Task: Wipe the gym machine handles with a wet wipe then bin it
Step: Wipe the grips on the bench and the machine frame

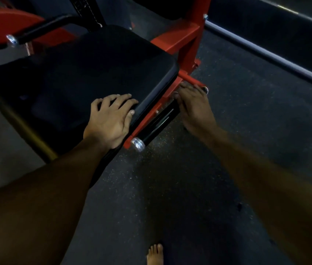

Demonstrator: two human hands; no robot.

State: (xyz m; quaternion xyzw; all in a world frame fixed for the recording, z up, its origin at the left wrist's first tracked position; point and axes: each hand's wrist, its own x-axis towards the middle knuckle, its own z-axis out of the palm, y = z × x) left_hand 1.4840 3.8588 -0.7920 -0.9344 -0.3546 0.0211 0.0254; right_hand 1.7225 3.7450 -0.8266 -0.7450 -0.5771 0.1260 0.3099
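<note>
A black padded seat [86, 77] of a red-framed gym machine fills the upper left. Along its right edge runs a glossy black handle [160, 124] with a silver end cap [138, 144]. My left hand [111, 119] rests flat on the seat's near right corner, fingers spread. My right hand [194, 109] is wrapped over the far end of the black handle, near a short red peg [189, 79]. No wet wipe shows; whatever is under my right palm is hidden.
A second black handle [42, 28] with a silver cap sticks out at the upper left. A grey bar [266, 54] crosses the upper right along a dark wall. Dark speckled rubber floor [170, 188] lies below, with my bare foot [155, 254] at the bottom edge.
</note>
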